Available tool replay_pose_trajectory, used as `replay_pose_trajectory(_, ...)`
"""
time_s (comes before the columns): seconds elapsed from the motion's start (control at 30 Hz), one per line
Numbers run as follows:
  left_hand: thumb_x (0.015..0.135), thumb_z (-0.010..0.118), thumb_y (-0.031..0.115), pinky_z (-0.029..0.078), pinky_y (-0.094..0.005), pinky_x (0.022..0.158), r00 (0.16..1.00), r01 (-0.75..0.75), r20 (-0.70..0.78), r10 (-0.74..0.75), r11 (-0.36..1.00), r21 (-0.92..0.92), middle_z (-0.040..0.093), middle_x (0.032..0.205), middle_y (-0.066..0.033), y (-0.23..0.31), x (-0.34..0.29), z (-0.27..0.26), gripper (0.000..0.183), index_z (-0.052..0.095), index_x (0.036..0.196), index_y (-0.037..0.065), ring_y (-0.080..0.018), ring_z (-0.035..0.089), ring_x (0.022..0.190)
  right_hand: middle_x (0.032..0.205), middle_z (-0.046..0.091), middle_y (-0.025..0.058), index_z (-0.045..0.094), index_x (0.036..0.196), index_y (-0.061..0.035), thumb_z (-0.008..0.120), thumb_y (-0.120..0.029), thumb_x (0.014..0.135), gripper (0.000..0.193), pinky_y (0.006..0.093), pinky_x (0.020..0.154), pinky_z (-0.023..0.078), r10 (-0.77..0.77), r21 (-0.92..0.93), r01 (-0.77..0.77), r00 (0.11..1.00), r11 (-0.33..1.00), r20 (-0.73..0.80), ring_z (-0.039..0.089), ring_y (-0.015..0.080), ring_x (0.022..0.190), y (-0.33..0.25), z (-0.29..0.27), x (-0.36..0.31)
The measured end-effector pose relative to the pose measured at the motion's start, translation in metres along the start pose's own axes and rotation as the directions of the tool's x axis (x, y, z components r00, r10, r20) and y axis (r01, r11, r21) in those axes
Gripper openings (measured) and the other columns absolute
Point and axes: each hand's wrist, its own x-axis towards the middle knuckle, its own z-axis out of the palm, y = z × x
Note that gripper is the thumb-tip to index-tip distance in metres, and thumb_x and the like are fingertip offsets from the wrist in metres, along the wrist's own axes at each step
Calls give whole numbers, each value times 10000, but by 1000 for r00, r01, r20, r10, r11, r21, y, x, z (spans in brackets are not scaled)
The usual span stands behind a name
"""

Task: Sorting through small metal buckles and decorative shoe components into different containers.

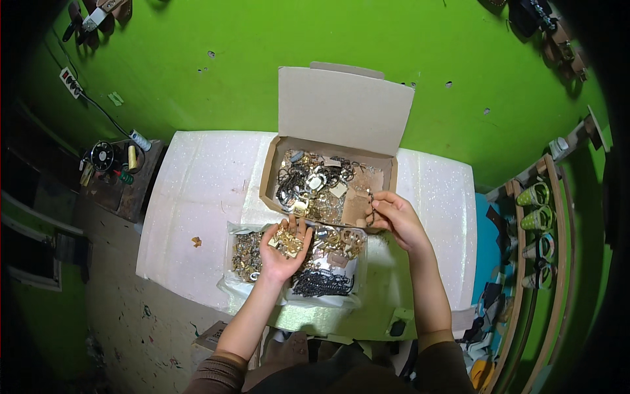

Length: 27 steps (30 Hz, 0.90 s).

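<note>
Clock set flat on the tabletop (197, 187), twelve toward the green wall (243, 85).

Left hand (279, 262): palm up, cupped and unclenched, fingers pointing to twelve. A heap of gold-coloured pieces (287, 243) lies in the palm. The hand is above the plastic-lined tray (231, 246).

Right hand (399, 220): pinching a thin dark strand (372, 209) between thumb and fingers, at the near right corner of the cardboard box (269, 172). The strand hangs at about ten o'clock from that palm, two o'clock from the left hand.

The box, at one o'clock from the left hand, has its lid (344, 105) standing up at twelve. Inside: a tangle of dark and gold jewellery (312, 180), with a brown cardboard piece (355, 207) at its four o'clock.

In the tray: mixed small pieces at the left hand's nine, black beaded strands (321, 284) at its four.

Hard to make out: the tray's middle, covered by left hand and wrist; the strand's lower end, lost against fingers and cardboard; single pieces in the palm, too small to tell apart.
</note>
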Motion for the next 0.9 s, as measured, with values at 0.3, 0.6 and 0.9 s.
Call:
replay_pose_trajectory(0.3,768,518,110,329,-398,986,995,97,-5,-97,995,15,594,934,-61,57,-39,-16,65,537,792,52,-219,500,1008,788,576,26,536,941,-36,541,-138,832,149,193,594,470,32,-99,-37,998,994,-49,570,97,669,42,69,-45)
replay_pose_trajectory(0.6,783,504,109,330,-393,976,984,180,-23,-178,975,132,602,945,-31,105,-49,-38,62,544,818,77,-200,497,1032,831,589,40,541,924,-22,527,-113,839,125,209,714,446,-47,-100,27,976,995,-212,565,104,775,100,95,-91)
replay_pose_trajectory(0.9,782,490,111,336,-391,972,965,260,-16,-260,958,124,602,949,-29,116,-59,-49,67,536,824,88,-195,496,1030,766,563,21,531,955,-7,512,-84,837,142,198,641,439,-101,-130,55,918,990,-383,538,83,698,125,94,-105)
